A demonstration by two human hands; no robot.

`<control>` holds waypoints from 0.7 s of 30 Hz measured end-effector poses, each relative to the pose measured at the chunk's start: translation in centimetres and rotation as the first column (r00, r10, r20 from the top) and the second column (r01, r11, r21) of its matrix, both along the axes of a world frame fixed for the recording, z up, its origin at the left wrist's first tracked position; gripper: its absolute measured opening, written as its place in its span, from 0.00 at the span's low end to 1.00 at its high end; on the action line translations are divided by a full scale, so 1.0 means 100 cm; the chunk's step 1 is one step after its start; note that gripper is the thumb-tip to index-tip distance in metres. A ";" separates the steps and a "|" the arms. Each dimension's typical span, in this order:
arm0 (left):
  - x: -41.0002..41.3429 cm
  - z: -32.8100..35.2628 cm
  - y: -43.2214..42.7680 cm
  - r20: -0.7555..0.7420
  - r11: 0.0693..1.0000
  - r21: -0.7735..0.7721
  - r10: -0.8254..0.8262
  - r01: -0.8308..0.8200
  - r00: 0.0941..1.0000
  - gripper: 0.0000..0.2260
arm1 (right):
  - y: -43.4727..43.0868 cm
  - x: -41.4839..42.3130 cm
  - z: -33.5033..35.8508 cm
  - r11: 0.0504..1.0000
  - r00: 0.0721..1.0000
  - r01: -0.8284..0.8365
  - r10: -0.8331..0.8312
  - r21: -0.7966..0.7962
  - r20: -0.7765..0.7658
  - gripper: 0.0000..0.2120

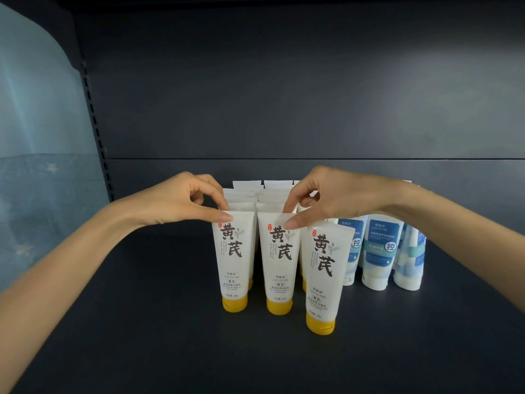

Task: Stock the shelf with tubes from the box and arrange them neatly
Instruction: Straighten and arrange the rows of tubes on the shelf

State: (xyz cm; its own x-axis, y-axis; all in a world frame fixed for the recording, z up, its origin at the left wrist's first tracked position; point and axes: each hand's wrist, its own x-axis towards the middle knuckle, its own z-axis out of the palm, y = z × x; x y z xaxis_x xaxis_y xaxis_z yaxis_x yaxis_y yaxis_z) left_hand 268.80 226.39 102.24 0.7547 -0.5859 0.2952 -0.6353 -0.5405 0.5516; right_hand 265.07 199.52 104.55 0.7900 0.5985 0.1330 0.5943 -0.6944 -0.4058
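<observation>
White tubes with yellow caps stand cap-down in three rows on the dark shelf (142, 336). My left hand (181, 200) pinches the top edge of the front left tube (234, 260) between thumb and forefinger. My right hand (318, 197) pinches the top of the front middle tube (279, 263) the same way. The front right tube (324, 277) stands a little nearer to me than the other two and leans slightly; no hand touches it. More white tubes (255, 194) stand in rows behind, mostly hidden.
Blue-and-white tubes (380, 251) stand cap-down to the right of the white rows, the rightmost one leaning. The shelf's dark back panel (284, 109) rises behind. A slotted upright (96, 132) and a pale blue wall are at the left.
</observation>
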 end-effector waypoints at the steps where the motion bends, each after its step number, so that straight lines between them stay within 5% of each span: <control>1: -0.001 0.000 -0.003 0.009 1.000 0.003 -0.006 0.006 1.000 0.09 | -0.001 -0.001 0.001 1.000 1.000 0.003 -0.003 -0.006 -0.006 0.17; 8: 0.004 -0.002 -0.009 0.033 1.000 -0.029 0.013 -0.012 0.999 0.09 | -0.026 -0.014 0.009 0.971 0.998 0.056 -0.061 -0.233 -0.012 0.29; 17: 0.007 -0.006 -0.011 0.024 0.995 -0.095 0.011 -0.009 1.000 0.07 | -0.054 -0.021 0.012 0.985 0.997 0.034 -0.046 -0.172 -0.068 0.15; 21: 0.008 -0.008 -0.013 0.000 0.994 -0.105 0.005 -0.004 1.000 0.05 | -0.057 -0.020 0.006 0.997 0.998 0.042 -0.044 -0.061 -0.034 0.18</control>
State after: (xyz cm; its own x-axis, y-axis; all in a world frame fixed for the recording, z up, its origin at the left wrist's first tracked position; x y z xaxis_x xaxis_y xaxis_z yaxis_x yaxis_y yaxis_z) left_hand 269.57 225.12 101.46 0.7572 -0.5483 0.3550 -0.6332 -0.4826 0.6051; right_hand 263.04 193.84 105.13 0.8188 0.5700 0.0689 0.5493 -0.7428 -0.3829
